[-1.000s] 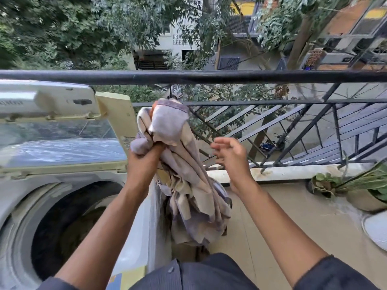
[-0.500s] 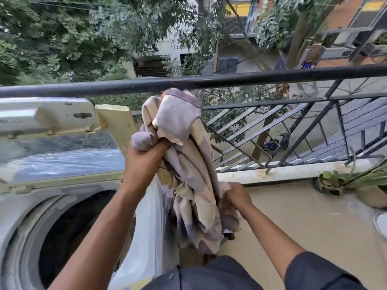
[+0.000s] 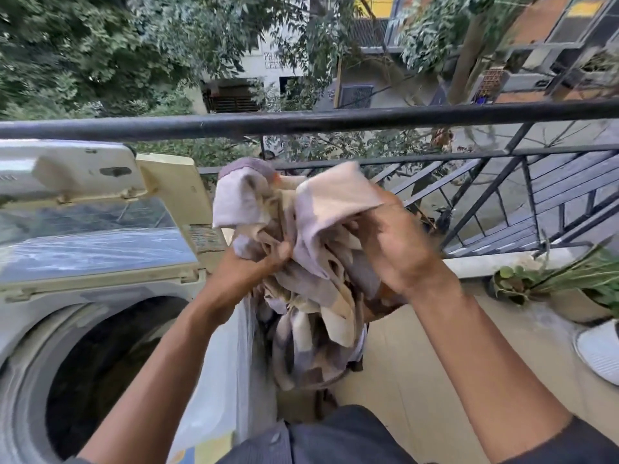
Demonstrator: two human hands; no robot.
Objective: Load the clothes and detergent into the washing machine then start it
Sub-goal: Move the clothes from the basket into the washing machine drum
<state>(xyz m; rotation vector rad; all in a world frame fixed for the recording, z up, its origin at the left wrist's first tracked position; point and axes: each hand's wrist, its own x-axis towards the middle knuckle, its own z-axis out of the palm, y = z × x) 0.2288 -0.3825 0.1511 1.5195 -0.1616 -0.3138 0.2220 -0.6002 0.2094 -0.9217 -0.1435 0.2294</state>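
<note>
Outdoors on a balcony, a top-loading washing machine (image 3: 40,329) fills the left side of the view. Its lid (image 3: 93,236) is tipped up toward the far railing, and the dark round drum (image 3: 110,373) lies open at the near left, apparently with little or nothing in it, though the shadow hides its floor.

Just right of the drum, the person's left hand (image 3: 248,266) is clenched tight on a bunched cloth (image 3: 301,262), a pale lilac and beige patterned piece. The bundle is held in the air beside the machine's right wall, not over the opening; its lower folds hang down toward the balcony floor (image 3: 418,363).

To the right of that, the right hand (image 3: 398,249), blurred by motion, is curled around the upper right side of the same cloth, gathering the loose fabric.

Beyond both hands runs a black metal railing (image 3: 335,120), with trees and buildings far behind. At the far right sits a potted plant (image 3: 576,289).

The likely risk is the trailing tail: if the bundle swings left before it is gathered, the hanging end could snag on the machine's rim or drag outside the drum. A loose hold could also drop it to the floor.
</note>
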